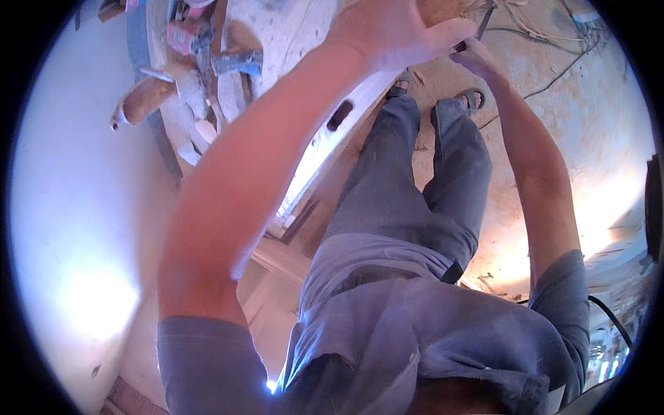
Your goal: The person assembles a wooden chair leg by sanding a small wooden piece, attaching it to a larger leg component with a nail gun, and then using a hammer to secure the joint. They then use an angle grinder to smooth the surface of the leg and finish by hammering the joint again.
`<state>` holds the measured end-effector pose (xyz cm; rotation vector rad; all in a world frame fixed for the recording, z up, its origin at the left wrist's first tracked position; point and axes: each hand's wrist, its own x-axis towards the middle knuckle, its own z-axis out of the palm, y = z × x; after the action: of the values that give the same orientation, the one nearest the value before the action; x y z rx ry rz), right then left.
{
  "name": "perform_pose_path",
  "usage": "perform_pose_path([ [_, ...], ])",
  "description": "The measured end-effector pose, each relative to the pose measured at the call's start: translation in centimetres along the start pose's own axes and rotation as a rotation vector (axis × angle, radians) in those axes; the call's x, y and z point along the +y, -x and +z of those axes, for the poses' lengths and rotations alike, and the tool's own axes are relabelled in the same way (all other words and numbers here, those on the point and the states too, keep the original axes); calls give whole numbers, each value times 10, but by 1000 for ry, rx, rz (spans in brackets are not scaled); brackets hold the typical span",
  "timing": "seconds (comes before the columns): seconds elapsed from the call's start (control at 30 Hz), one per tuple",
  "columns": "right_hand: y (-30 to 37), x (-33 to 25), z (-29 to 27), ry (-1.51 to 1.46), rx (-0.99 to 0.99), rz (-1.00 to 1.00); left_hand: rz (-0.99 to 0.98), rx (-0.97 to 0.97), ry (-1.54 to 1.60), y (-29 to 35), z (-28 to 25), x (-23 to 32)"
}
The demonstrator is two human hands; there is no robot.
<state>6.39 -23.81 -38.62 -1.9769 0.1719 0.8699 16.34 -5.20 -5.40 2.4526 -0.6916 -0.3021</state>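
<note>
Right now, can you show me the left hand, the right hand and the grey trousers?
Left hand (387, 29): head view, middle of the hand.
Right hand (474, 59): head view, middle of the hand.
Grey trousers (391, 190): head view, the left thigh.

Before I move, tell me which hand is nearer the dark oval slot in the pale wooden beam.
Left. In this view, the left hand is above and slightly right of the slot; the right hand is farther right, past the edge of the beam.
</note>
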Motion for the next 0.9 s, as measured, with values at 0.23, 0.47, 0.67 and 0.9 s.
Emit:
perform_pose_path([
  [0.23,50,-3,-36,177,174,142,-13,-58,-17,-3,0,4],
  [0.47,161,22,-98,-130,382,366,-295,-204,-31,0,5,11],
  [0.67,259,-54,-133,-621,693,436,-275,-120,-166,7,4,2],
  [0.9,308,-180,-120,-1277,1171,23,-30,-45,-270,-3,13,-1],
])
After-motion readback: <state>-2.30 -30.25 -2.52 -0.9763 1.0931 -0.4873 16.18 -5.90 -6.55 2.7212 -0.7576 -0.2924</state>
